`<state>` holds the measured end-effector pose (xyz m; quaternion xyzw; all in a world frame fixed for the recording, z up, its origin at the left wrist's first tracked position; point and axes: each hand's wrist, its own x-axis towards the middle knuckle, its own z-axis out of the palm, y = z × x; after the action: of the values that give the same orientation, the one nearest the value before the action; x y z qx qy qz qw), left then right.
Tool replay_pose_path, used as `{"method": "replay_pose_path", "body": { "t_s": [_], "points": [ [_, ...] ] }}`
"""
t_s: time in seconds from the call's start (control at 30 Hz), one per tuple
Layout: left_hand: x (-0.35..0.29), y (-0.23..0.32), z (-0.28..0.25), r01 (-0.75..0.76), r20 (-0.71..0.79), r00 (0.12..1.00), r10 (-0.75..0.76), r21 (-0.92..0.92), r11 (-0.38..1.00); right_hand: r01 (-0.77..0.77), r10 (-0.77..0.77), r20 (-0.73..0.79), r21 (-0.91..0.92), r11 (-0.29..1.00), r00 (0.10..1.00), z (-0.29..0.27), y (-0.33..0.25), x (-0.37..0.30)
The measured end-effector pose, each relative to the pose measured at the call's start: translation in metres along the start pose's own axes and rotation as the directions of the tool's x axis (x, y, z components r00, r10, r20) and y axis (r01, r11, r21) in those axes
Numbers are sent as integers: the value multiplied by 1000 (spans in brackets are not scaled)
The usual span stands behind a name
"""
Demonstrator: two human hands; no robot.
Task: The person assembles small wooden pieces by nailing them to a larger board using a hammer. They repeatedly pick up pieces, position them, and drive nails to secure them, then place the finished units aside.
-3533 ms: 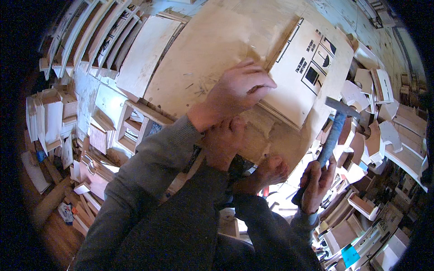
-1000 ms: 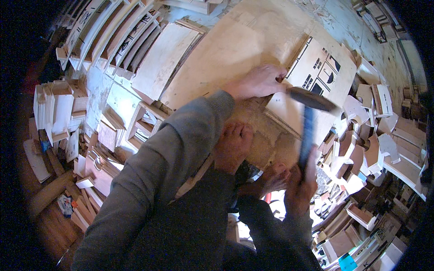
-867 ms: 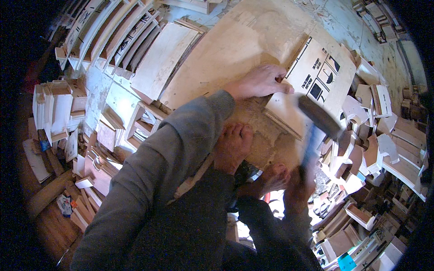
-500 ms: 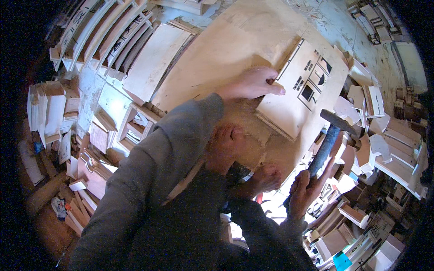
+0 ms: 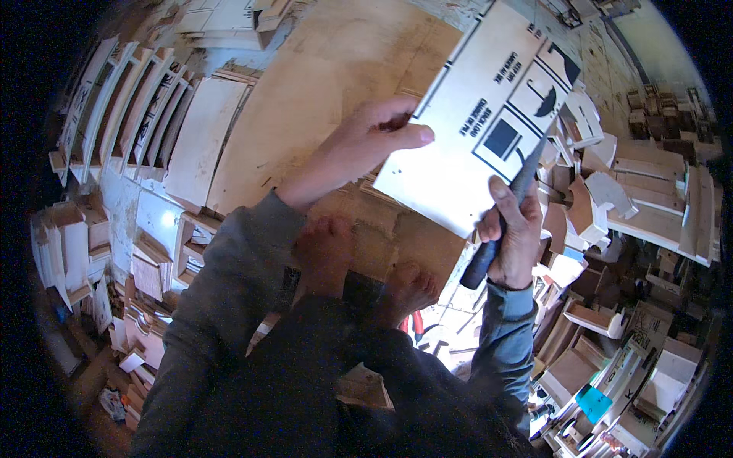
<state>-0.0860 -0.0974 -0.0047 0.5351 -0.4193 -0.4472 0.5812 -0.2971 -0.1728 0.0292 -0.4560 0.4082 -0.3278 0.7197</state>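
A pale wooden panel (image 5: 431, 179) with black printed symbols is tilted up over the large plywood sheet. My left hand (image 5: 355, 145) is closed on its left edge, thumb on the printed face. My right hand (image 5: 515, 229) is wrapped round the dark handle of a hammer (image 5: 479, 263), close to the panel's lower right corner. The handle slants up along the panel's right edge, and the hammer's head cannot be made out. Whether the right fingers also touch the panel is unclear.
The plywood sheet (image 5: 305, 84) lies under the work, with my bare feet (image 5: 324, 244) at its near side. Curved wooden pieces (image 5: 126, 107) stand at the left. Wooden offcuts (image 5: 595, 202) crowd the right. Red-handled pliers (image 5: 416, 324) lie near my feet.
The panel has been raised off the stack and tilted up by my left hand. My right hand with the hammer has moved up to the panel's edge. The view has shifted.
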Motion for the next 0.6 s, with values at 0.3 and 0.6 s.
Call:
{"method": "replay_pose_path", "body": {
  "t_s": [0.3, 0.6],
  "points": [
    [-2, -26, -11, 65, -131, 989, -64, 6, 998, 111, -195, -105, -530, 841, 975, -21, 13, -18],
    [14, -96, -44, 177, -231, 964, -129, 205, 962, 194, -211, 121, -906, 376, 970, -48, 28, -79]
  ]
}}
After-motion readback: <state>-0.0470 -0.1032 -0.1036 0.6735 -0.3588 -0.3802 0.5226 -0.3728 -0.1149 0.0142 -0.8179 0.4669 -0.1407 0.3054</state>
